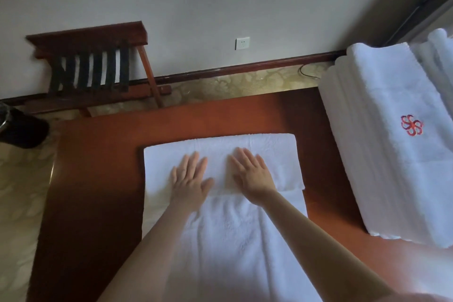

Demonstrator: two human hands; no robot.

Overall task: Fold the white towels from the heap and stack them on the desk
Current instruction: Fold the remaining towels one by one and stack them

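A white towel (235,235) lies along the middle of the red-brown desk (98,167). Its far end is folded back toward me, making a doubled band across the top. My left hand (190,179) and my right hand (252,175) lie flat on that folded band, side by side, fingers straight and slightly spread, pressing it down. On the right side of the desk stands a tall stack of folded white towels (382,144); the top one bears a red embroidered emblem. More white towels (438,56) lie behind the stack at the far right edge.
Beyond the desk runs a patterned carpet strip and a pale wall with a socket (242,43). A wooden luggage rack (95,66) with dark straps stands at the back left. A dark bin (22,127) sits on the floor at the left.
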